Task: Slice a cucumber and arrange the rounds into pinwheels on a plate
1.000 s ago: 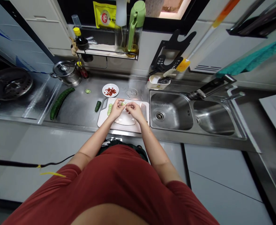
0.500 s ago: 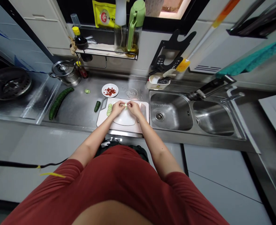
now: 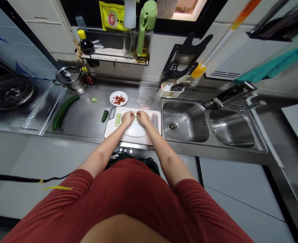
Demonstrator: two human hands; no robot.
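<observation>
My left hand [image 3: 128, 118] and my right hand [image 3: 143, 117] meet over the far part of a white plate [image 3: 135, 130]. Their fingers are pinched close together at a pale green cucumber slice [image 3: 135, 116], whose edges are partly covered by the fingertips. Under the plate lies a white cutting board [image 3: 108, 131] with a grey handle. A short row of cucumber slices [image 3: 117, 119] rests on the board, left of my left hand. Right of my right hand is a broad knife blade [image 3: 154, 118], lying flat and partly hidden by the wrist.
Left of the board lie a cut cucumber piece [image 3: 104, 115], a few slices [image 3: 94, 99] and a whole cucumber [image 3: 64, 113]. Behind stands a small plate [image 3: 118, 98] of chopped red pieces. A lidded pot [image 3: 71, 79] is at the back left; a double sink [image 3: 185, 119] adjoins on the right.
My hands stay over the plate, with fingers shifting slightly around the cucumber slice; more of it shows between them. The row of slices on the board is less covered by my left hand.
</observation>
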